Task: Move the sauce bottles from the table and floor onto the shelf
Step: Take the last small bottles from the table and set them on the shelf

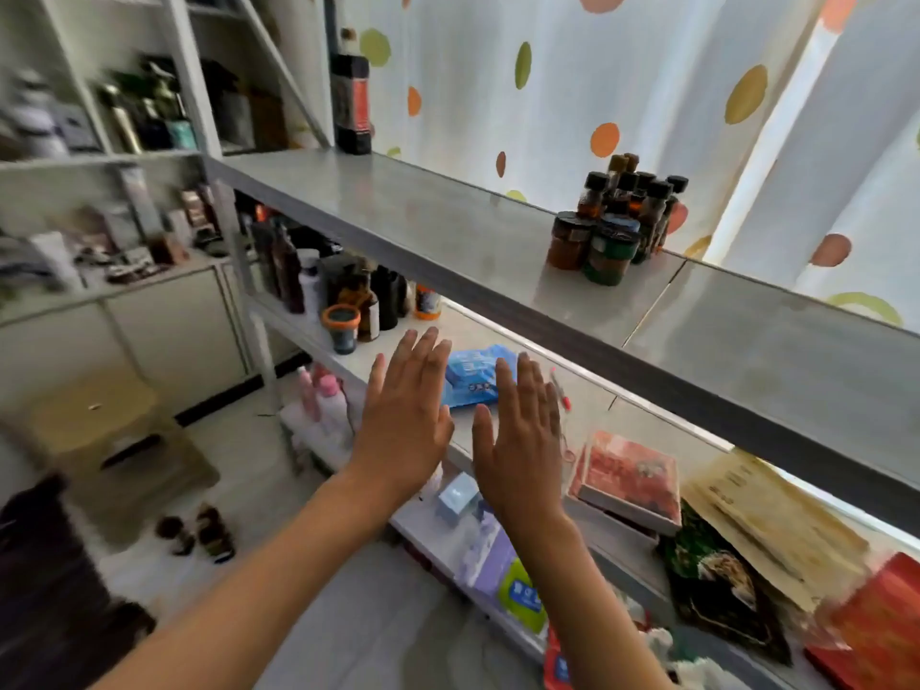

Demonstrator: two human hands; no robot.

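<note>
A cluster of several dark-capped sauce bottles and jars [616,221] stands on the grey top shelf [398,211], towards its right. Two small dark bottles [199,532] sit on the floor at the lower left. More bottles [348,291] crowd the left end of the white middle shelf [463,336]. My left hand [405,415] and my right hand [520,435] are held up side by side in front of the middle shelf, fingers straight, palms forward, holding nothing.
A tall dark bottle [351,104] stands at the top shelf's far left. A blue packet [473,376], a red box [627,478], papers [766,520] and a red pen lie on the middle shelf. A beige stool [114,440] stands on the floor at left.
</note>
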